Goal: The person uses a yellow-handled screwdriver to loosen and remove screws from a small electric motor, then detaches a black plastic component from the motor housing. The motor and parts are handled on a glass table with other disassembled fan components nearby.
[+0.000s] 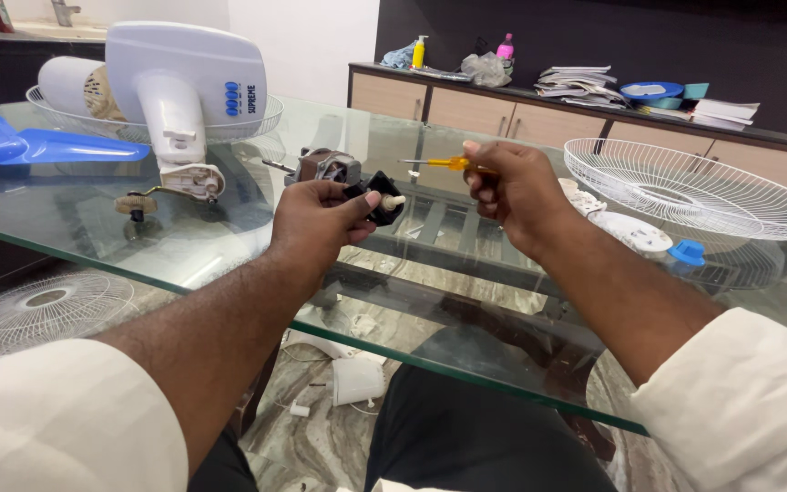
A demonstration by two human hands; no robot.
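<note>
— What was in the hands at that point?

— My left hand [316,219], mid-frame, had its grip pinched on a small black part [383,196] with a pale knob on it, held just above the glass surface [93,237]. My right hand [512,191], right of centre, had its grip pressed around a yellow-handled screwdriver [444,164], tip pointing left toward the fan motor [325,166] lying behind the left hand.

— How did that part strike you for handling?

— I judged it light and rigid, hard plastic, a bit slick. I would have held it by its black edges, not by the knob. The motor looked heavy by comparison.

— And around them?

— The white fan housing [184,91] stood at upper left beside a blue blade [38,146]; a white wire grille [694,187] lay at the right.
</note>
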